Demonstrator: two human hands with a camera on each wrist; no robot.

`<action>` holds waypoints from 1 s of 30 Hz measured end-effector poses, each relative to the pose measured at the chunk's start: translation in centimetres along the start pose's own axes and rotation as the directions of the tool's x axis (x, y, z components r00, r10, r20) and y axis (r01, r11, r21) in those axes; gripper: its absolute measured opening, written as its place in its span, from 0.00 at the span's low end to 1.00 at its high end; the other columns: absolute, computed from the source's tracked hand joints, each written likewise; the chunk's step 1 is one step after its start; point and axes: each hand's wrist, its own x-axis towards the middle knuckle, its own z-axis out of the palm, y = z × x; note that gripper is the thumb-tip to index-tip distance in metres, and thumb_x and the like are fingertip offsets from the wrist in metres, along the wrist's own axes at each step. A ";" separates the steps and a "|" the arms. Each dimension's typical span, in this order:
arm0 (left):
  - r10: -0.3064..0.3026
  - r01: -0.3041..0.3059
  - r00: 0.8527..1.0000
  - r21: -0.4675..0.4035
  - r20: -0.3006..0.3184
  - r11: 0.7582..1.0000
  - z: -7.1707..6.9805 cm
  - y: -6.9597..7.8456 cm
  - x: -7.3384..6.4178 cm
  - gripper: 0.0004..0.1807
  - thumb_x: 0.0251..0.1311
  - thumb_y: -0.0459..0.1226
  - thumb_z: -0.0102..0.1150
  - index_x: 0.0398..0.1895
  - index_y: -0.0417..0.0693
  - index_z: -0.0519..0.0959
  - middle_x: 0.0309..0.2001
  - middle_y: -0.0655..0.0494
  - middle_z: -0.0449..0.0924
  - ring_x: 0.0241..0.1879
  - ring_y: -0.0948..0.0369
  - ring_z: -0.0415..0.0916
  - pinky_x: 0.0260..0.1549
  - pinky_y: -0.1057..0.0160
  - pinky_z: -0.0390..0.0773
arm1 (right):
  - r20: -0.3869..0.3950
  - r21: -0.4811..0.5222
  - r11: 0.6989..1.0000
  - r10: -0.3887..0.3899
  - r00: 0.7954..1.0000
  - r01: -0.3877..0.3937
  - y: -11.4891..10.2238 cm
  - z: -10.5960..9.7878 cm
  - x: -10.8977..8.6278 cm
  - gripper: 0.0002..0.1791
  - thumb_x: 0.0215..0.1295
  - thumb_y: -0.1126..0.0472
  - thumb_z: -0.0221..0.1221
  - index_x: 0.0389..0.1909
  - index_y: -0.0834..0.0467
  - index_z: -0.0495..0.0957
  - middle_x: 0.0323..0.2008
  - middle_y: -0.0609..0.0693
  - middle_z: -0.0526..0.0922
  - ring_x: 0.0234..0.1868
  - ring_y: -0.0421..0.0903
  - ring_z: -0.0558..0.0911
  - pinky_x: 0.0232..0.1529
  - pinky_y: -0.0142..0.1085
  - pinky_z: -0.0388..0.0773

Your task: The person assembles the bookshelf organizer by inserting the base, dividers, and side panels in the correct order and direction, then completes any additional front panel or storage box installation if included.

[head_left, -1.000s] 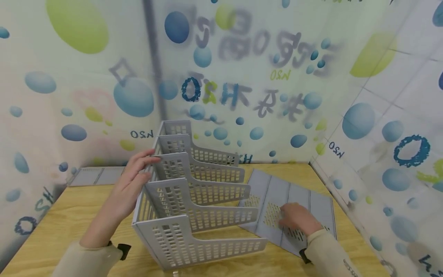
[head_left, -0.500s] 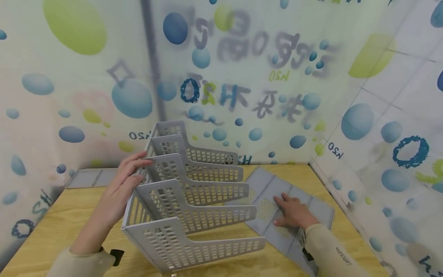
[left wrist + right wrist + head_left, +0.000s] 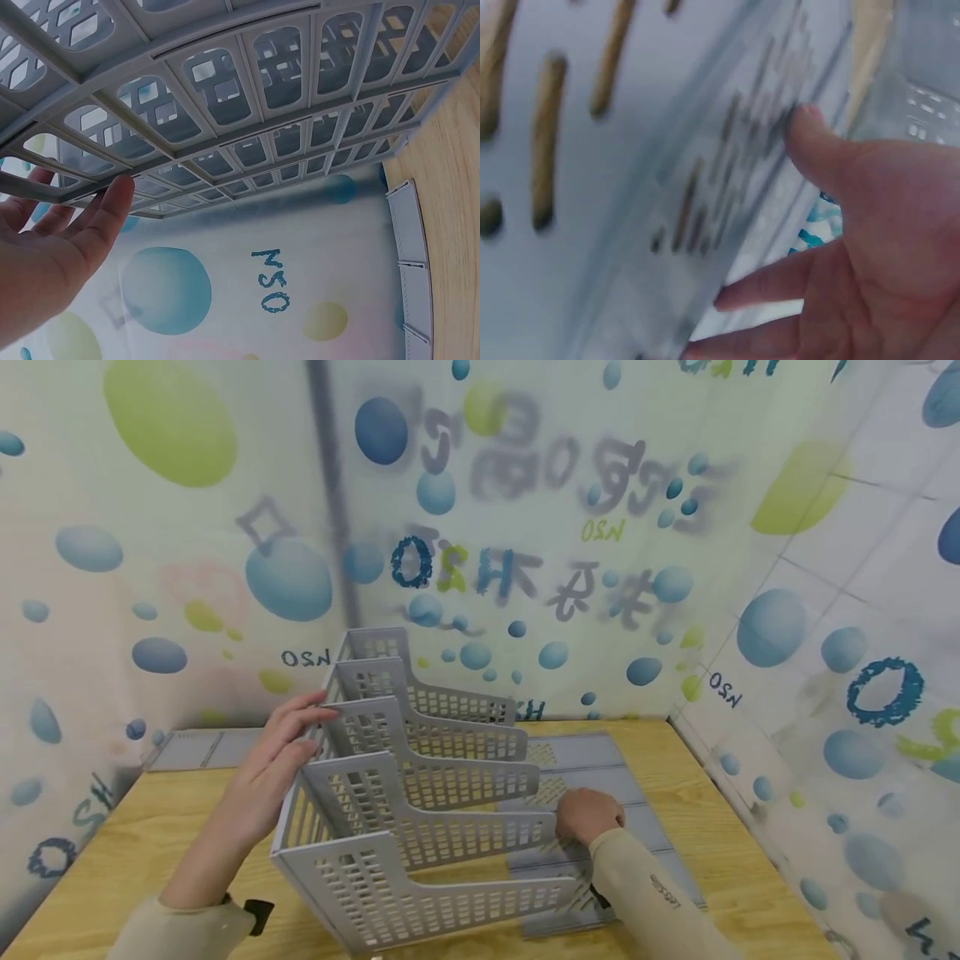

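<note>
A grey plastic file rack point(image 3: 480, 839) with several slotted dividers stands on the table. My left hand point(image 3: 258, 777) rests on its upper back edge, fingertips and thumb against the bars point(image 3: 247, 150). Beside the rack, my right hand point(image 3: 588, 814) touches a flat grey plastic panel point(image 3: 645, 822) with fold lines and rows of slots. The right wrist view shows the thumb on the slotted face of the panel point(image 3: 652, 180) and spread, fairly straight fingers at its edge. The rack's dividers hide the left part of the panel.
Another flat grey panel point(image 3: 187, 750) lies at the back left of the wooden table point(image 3: 720, 893). A patterned curtain point(image 3: 480, 602) with blue and green dots hangs behind and at both sides.
The panel has turned on the table and its left part has moved in behind the rack's dividers. My right hand has moved left with it. The left hand has stayed on the rack.
</note>
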 end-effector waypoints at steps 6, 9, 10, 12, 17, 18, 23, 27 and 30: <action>0.003 -0.003 1.000 0.011 0.014 1.000 0.2 0.0 0.1 0.19 0.80 0.30 0.36 0.65 0.39 0.73 0.79 0.49 0.54 0.74 0.44 0.53 0.58 0.78 0.56 | -0.044 -0.006 0.987 -0.158 0.986 0.158 4.1 -0.8 0.0 0.29 0.60 0.45 0.73 0.53 0.63 0.84 0.58 0.71 0.79 0.62 0.75 0.73 0.61 0.72 0.66; 0.008 -0.008 1.000 0.013 0.015 1.000 0.2 0.1 0.1 0.19 0.80 0.30 0.36 0.65 0.39 0.73 0.79 0.49 0.55 0.75 0.45 0.53 0.58 0.79 0.56 | -0.049 0.047 0.968 -0.244 0.968 0.246 6.3 -0.3 -0.1 0.42 0.60 0.46 0.73 0.72 0.60 0.72 0.71 0.74 0.64 0.70 0.79 0.62 0.65 0.73 0.62; 0.013 -0.013 1.000 0.012 0.014 1.000 0.2 0.1 0.1 0.19 0.80 0.30 0.37 0.65 0.39 0.73 0.79 0.48 0.55 0.75 0.45 0.53 0.58 0.79 0.56 | -0.051 0.071 0.963 -0.258 0.965 0.262 6.8 0.0 -0.1 0.43 0.62 0.46 0.72 0.74 0.60 0.69 0.73 0.75 0.61 0.71 0.80 0.60 0.65 0.73 0.61; 0.022 -0.023 1.000 0.011 0.016 1.000 0.2 0.2 0.1 0.19 0.80 0.30 0.36 0.65 0.39 0.73 0.79 0.48 0.55 0.75 0.46 0.52 0.58 0.79 0.56 | -0.050 0.105 0.958 -0.262 0.964 0.266 7.3 0.4 -0.3 0.43 0.66 0.45 0.68 0.76 0.60 0.66 0.75 0.76 0.57 0.71 0.82 0.57 0.65 0.73 0.61; 0.041 -0.041 0.999 0.016 0.026 0.999 0.1 0.3 0.3 0.19 0.81 0.31 0.36 0.66 0.39 0.73 0.79 0.48 0.54 0.76 0.48 0.52 0.58 0.79 0.56 | -0.059 0.121 0.972 -0.196 0.979 0.202 6.1 0.5 -0.7 0.39 0.72 0.47 0.63 0.77 0.61 0.65 0.74 0.78 0.55 0.67 0.89 0.57 0.60 0.77 0.63; 0.042 -0.043 0.999 0.017 0.028 0.999 0.1 0.2 0.2 0.19 0.81 0.31 0.36 0.66 0.39 0.73 0.79 0.48 0.54 0.75 0.49 0.52 0.58 0.79 0.56 | -0.054 0.120 0.976 -0.179 0.982 0.184 5.7 0.5 -0.7 0.39 0.73 0.47 0.62 0.77 0.61 0.64 0.74 0.79 0.54 0.66 0.90 0.57 0.60 0.77 0.63; 0.047 -0.048 0.999 0.013 0.024 0.999 0.0 -0.1 0.2 0.19 0.80 0.30 0.36 0.65 0.38 0.73 0.78 0.46 0.55 0.76 0.56 0.52 0.58 0.80 0.57 | -0.042 0.113 0.987 -0.110 0.993 0.114 4.5 0.4 -0.7 0.38 0.73 0.49 0.62 0.77 0.61 0.63 0.74 0.81 0.53 0.62 0.92 0.58 0.57 0.78 0.66; 0.048 -0.048 0.999 0.000 0.021 0.999 0.0 -0.3 0.2 0.19 0.79 0.29 0.37 0.65 0.38 0.73 0.78 0.46 0.56 0.76 0.57 0.52 0.58 0.80 0.57 | -0.043 0.121 0.988 -0.087 0.995 0.092 4.2 0.3 -0.4 0.38 0.74 0.49 0.62 0.77 0.61 0.63 0.73 0.81 0.54 0.61 0.93 0.59 0.54 0.77 0.68; 0.029 -0.030 0.999 0.018 0.037 0.999 0.0 -0.1 0.3 0.19 0.79 0.30 0.37 0.66 0.39 0.73 0.78 0.49 0.55 0.76 0.50 0.52 0.57 0.78 0.58 | -0.044 0.112 0.991 -0.072 0.996 0.077 4.1 0.2 -0.1 0.38 0.74 0.47 0.61 0.77 0.60 0.63 0.72 0.80 0.56 0.60 0.91 0.62 0.53 0.76 0.70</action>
